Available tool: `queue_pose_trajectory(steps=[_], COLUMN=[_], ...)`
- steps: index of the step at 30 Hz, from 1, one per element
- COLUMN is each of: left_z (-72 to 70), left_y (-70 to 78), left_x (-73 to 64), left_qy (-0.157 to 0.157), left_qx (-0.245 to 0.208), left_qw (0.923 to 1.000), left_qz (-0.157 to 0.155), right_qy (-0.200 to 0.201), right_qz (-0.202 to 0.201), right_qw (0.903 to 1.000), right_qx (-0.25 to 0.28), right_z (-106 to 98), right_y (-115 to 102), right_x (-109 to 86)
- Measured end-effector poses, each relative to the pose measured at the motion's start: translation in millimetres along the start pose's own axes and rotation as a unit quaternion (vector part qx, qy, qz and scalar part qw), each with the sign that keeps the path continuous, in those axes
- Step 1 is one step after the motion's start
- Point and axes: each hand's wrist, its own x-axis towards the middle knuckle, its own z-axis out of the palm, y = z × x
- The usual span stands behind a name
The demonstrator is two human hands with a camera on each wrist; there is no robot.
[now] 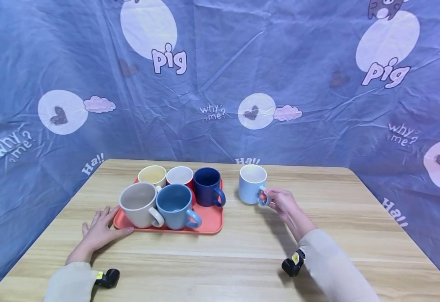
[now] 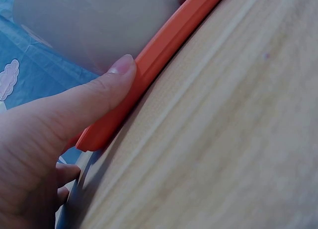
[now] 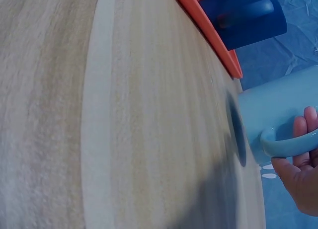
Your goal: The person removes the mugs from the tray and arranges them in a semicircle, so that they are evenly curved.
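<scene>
My right hand (image 1: 283, 202) grips the handle of a light blue mug (image 1: 251, 191), which stays upright to the right of the tray. In the right wrist view, a gap shows between this mug (image 3: 278, 100) and its shadow on the table. At the left front corner of the coral-red tray (image 1: 213, 224), my left hand (image 1: 98, 230) has its fingers spread. Its thumb (image 2: 117, 75) presses on the tray rim, beside a grey mug (image 1: 136, 205). A medium blue mug (image 1: 173, 205) stands right of the grey one.
Along the tray's back row are a pale yellow mug (image 1: 152, 174), a red mug with white inside (image 1: 180, 174) and a dark blue mug (image 1: 206, 188). The wooden table (image 1: 212, 268) ends at a patterned blue cloth (image 1: 220, 75) behind and at both sides.
</scene>
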Motion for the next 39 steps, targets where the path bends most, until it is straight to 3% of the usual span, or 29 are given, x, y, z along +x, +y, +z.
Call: queue_pose_trajectory(steps=[25, 39], left_z=[-0.1, 1.4], left_y=[-0.7, -0.2], left_x=[2.7, 1.5], left_qy=[0.002, 0.004], left_qx=[0.0, 0.0], left_qw=[1.0, 1.0], left_qz=[0.0, -0.001], right_qy=[-0.015, -0.076], right_qz=[-0.016, -0.021], right_qw=[0.9998, 0.9963], right_qx=[-0.001, -0.037], right_z=[-6.1, -19.0], right_y=[13.3, 7.2], right_x=[12.2, 20.1])
